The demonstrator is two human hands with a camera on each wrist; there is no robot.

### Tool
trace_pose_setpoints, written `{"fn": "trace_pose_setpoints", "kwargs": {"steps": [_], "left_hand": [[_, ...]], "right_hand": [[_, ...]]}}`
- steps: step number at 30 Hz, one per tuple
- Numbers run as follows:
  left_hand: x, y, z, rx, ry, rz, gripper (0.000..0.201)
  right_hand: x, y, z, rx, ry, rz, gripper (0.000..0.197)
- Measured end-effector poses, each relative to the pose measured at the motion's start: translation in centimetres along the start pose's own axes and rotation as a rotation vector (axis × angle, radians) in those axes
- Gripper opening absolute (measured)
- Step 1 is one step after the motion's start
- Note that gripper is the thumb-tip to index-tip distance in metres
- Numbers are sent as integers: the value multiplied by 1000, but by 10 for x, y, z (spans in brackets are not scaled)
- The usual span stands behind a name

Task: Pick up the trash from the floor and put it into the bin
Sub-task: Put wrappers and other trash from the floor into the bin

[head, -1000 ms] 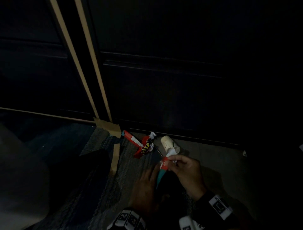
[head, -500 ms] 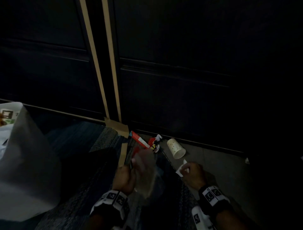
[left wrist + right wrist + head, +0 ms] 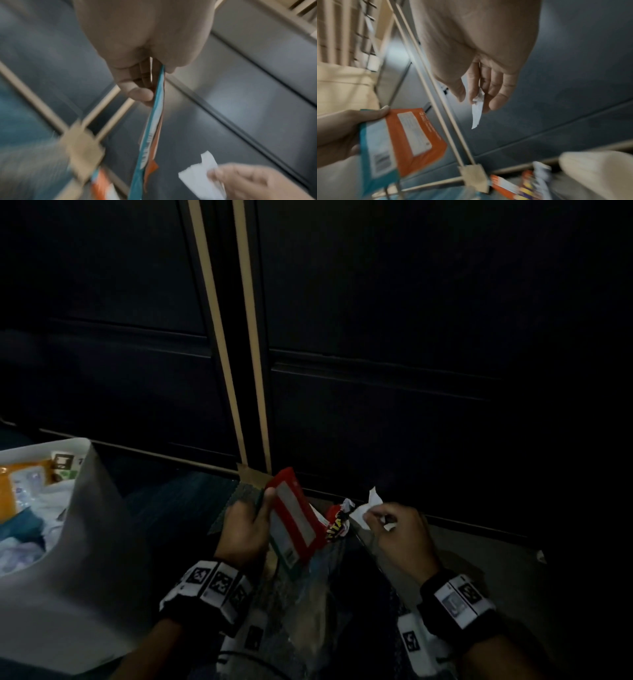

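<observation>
By the dark cabinet, L hand (image 3: 245, 529) clamps red packet (image 3: 296, 520), teal edge only in wrist views, R hand (image 3: 399, 534) fingers pinch paper scrap (image 3: 368, 506), white bin (image 3: 85, 542) cut off left, floor wrappers (image 3: 518, 186) blurred.

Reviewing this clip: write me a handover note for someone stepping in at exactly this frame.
Left hand: grips a flat orange and teal packet, lifted off the floor.
Right hand: pinches a white paper scrap, also lifted.
Bin: white, at the person's left, already holding rubbish.
Done: these two pieces are picked up; neither is in the bin yet.
Left: drop both into the bin, then collect the crumpled red and yellow wrapper lying by the dark panel, between the hands. The right wrist view also shows another orange packet and a pale cup on the floor.
</observation>
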State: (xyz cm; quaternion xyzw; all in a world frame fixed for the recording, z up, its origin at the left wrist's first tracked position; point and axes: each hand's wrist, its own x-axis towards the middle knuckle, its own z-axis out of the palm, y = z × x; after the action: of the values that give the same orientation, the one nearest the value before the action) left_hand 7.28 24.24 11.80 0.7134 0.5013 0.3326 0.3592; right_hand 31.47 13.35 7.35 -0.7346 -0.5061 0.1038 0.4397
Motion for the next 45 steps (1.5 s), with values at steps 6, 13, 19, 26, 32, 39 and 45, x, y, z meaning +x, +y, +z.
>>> {"fn": "trace_pose_setpoints", "kwargs": {"steps": [6,13,19,26,32,39,45], "left_hand": [[14,8,-69,-119,136,12,61],[5,22,-160,54,365,158,61],[-20,22,-247,134,575,236,56],[-38,5,-333,595,875,370,35],[-38,-44,-322,739,510,248,42],[-37,-77,-296,624,-74,146,44],[-39,-60,-292,666,-379,112,41]], "right_hand": [[11,-51,12,142,-50,-87,8],[23,-119,53,277,-157,-239,8],[22,-199,105,351,-252,-358,13],[3,-288,158,185,-453,-737,49],[-16,-312,192,-107,-485,-1004,50],[-29,-320,208,-241,-628,-1043,60],[-27,-313,209,55,-551,-1042,32]]}}
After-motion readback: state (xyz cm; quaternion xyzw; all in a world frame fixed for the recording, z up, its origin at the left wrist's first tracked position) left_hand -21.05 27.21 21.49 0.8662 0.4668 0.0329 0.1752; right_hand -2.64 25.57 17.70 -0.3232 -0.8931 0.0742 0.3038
